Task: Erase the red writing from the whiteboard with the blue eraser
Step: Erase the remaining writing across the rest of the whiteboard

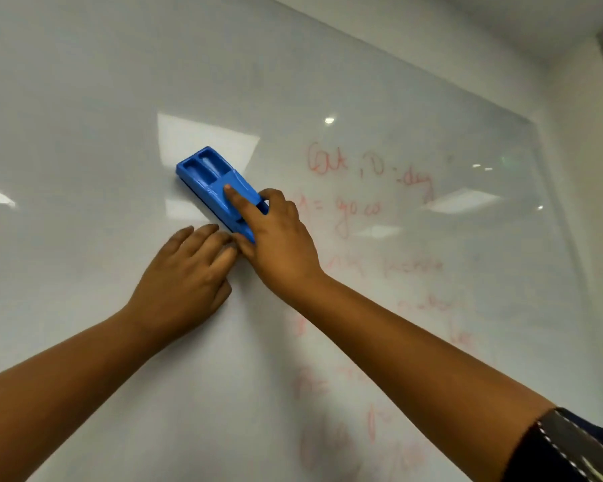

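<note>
The blue eraser point(220, 189) is held flat against the whiteboard point(84, 99), angled from upper left to lower right, just left of the red writing point(369, 172). Nearest the camera, a dark sleeve point(568, 450) with a pale stitched band is seen at the lower right corner, and two bare forearms are stretched up and inward toward the board. The right hand point(279, 241) is wrapped round the lower end of the eraser: the index finger is laid straight along its blue top, the thumb is pressed along the lower side, and the other fingers are curled over the far edge. The left hand point(185, 276) is laid against the board just below the eraser, its fingers bent and bunched close together, the fingertips point(223, 245) brought right up beside the right thumb; nothing is seen gripped in it, and whether those tips are touching the eraser cannot be told. Two open recesses are shown in the eraser's upper end. Beyond the hands, faded red lines are spread down the right half of the board, smeared and pale lower down, clearer near the top. Ceiling lights are mirrored on the glossy surface, and the board's right edge is met by a white wall point(571, 99).
</note>
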Demonstrator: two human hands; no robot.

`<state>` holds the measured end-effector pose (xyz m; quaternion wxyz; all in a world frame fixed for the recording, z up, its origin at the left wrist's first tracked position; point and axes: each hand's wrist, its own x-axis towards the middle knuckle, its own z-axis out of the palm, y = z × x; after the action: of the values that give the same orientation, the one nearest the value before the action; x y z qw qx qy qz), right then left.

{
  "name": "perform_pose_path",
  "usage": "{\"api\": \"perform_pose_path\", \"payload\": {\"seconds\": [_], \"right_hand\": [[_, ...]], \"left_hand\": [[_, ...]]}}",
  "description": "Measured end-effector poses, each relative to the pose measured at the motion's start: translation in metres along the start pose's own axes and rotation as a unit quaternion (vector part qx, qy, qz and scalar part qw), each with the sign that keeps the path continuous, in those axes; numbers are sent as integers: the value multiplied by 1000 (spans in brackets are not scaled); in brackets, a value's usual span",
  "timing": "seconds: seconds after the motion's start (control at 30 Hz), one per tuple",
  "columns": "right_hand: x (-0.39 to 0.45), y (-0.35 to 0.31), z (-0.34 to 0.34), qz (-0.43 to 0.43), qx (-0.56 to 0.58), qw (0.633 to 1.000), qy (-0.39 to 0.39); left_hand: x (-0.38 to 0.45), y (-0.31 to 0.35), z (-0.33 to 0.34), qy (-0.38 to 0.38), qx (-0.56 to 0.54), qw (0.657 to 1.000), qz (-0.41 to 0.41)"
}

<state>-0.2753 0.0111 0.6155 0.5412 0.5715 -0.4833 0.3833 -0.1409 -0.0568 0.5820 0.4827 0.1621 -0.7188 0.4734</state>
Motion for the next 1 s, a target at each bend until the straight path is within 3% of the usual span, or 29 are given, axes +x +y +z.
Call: {"api": "perform_pose_path", "payload": {"seconds": [0.1, 0.33, 0.57, 0.77, 1.0], "right_hand": [[6, 29, -5, 11, -7, 1000, 12], [19, 120, -30, 228, 52, 970, 69], [38, 79, -9, 151, 84, 978, 118], [31, 69, 10, 44, 96, 989, 102], [45, 161, -23, 179, 104, 970, 123]], "left_hand": [[15, -2, 3, 8, 9, 1000, -10], [39, -5, 10, 33, -8, 997, -71], [35, 12, 26, 48, -21, 991, -121], [36, 11, 26, 47, -10, 992, -120], [37, 13, 28, 53, 3, 992, -116]]}}
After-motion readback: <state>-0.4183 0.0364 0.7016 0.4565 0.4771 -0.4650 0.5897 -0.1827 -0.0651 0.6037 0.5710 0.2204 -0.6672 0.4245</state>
